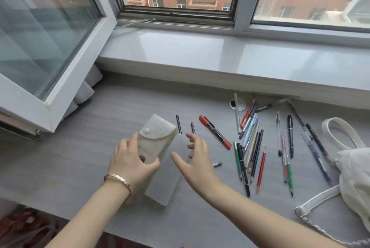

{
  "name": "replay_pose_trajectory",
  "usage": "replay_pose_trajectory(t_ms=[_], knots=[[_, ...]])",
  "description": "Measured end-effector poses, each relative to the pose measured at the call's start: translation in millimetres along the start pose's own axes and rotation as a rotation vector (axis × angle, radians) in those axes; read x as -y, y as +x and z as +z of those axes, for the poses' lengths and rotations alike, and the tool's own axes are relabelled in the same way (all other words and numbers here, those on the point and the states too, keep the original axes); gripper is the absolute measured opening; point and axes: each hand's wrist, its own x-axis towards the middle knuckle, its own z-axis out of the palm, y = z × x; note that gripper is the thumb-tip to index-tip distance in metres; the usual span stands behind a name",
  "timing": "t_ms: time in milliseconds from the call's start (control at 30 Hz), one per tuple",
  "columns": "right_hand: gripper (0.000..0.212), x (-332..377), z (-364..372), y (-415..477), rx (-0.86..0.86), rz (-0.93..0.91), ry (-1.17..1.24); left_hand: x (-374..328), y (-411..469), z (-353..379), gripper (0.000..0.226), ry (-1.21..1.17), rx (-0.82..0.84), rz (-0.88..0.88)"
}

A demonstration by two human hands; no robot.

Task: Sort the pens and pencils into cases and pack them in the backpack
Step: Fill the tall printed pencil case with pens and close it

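Note:
Two translucent frosted cases lie on the grey desk (pixel 80 159). My left hand (pixel 131 159) grips the one with a snap-button flap (pixel 158 133). The second case (pixel 166 179) lies flat beside it, partly under my right hand (pixel 195 155), which hovers over it with fingers spread and holds nothing. Several pens and pencils (pixel 252 147) are scattered to the right, among them a red-capped marker (pixel 215 131) and a red pencil (pixel 261 169). A white backpack (pixel 354 163) sits at the right edge, its straps trailing over the desk.
A white windowsill (pixel 220 57) runs along the back of the desk. An open window sash (pixel 46 47) juts in over the desk's left side. A round cable grommet (pixel 237 104) sits near the pens. Something red lies below the desk at bottom left.

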Motion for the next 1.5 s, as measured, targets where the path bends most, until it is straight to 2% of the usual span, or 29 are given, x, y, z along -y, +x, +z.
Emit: replay_pose_trajectory(t_ms=[67,133,233,333,367,467,633,767,800,867,900,933,967,1000,1067,1167,1300,1400,1500], knots=[[0.08,0,-27,-3,-0.002,-0.081,-0.042,-21,-9,4,0.097,0.019,0.115,0.172],[0.081,-7,-51,-8,0.029,-0.096,-0.134,-40,-16,8,0.097,0.139,0.2,0.335],[0.066,-24,-77,-21,0.053,-0.041,-0.362,-66,-25,17,0.087,0.273,0.276,0.515],[0.047,-46,-97,-35,0.022,-0.066,-0.647,-82,-31,28,0.085,0.367,0.369,0.587],[0.038,-53,-104,-37,-0.041,-0.066,-0.629,-85,-33,31,0.083,0.374,0.39,0.596],[0.025,-67,-131,-36,-0.285,0.036,-0.364,-86,-35,37,0.081,0.353,0.386,0.614],[0.024,-89,-184,-23,-0.626,0.202,-0.113,-76,-32,36,0.087,0.429,0.309,0.607],[0.026,-91,-190,-18,-0.691,0.179,-0.096,-77,-33,37,0.097,0.427,0.421,0.566],[0.024,-87,-187,-17,-0.694,0.152,-0.057,-79,-32,37,0.092,0.366,0.474,0.519],[0.021,-81,-182,-13,-0.698,0.102,0.054,-85,-32,38,0.061,0.154,0.522,0.383],[0.019,-79,-178,-12,-0.694,0.105,0.127,-87,-31,39,0.043,0.041,0.495,0.318],[0.015,-77,-175,-11,-0.675,0.124,0.216,-88,-29,42,0.035,-0.049,0.444,0.26],[0.007,-77,-169,-10,-0.635,0.159,0.276,-88,-27,45,0.037,-0.11,0.383,0.211],[0.008,-80,-164,-10,-0.591,0.207,0.256,-88,-24,48,0.041,-0.149,0.327,0.165],[0.027,-91,-153,-15,-0.451,0.29,-0.017,-86,-18,50,0.044,-0.212,0.253,0.078],[0.021,-109,-140,-25,-0.301,0.279,-0.403,-89,-9,50,0.045,-0.274,0.203,-0.045],[0.019,-111,-127,-25,-0.166,0.245,-0.538,-96,-9,53,0.043,-0.343,0.183,-0.081],[0.025,-105,-116,-13,-0.091,0.204,-0.619,-100,-10,58,0.038,-0.365,0.201,-0.058],[0.024,-99,-106,0,-0.023,0.278,-0.765,-102,-8,62,0.036,-0.364,0.217,-0.052]])
